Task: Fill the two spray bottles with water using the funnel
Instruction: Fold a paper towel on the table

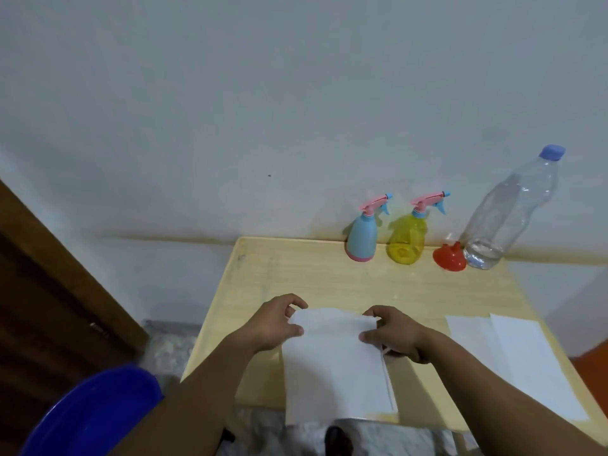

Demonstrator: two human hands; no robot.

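Both hands, left (pixel 273 324) and right (pixel 393 335), pinch the paper (pixel 332 360) at lower centre with closed fingers. The spray bottles, blue (pixel 362 236) and yellow (pixel 408 240), the funnel (pixel 449 256) and the water bottle (pixel 510 212) stand upright at the counter's (pixel 329 278) far edge, toward the upper right, nearer the right hand.

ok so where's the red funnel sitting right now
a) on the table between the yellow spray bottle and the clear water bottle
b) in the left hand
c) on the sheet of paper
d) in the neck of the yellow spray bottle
a: the red funnel sits wide end down on the table, between the yellow spray bottle and the clear water bottle, with both hands elsewhere.
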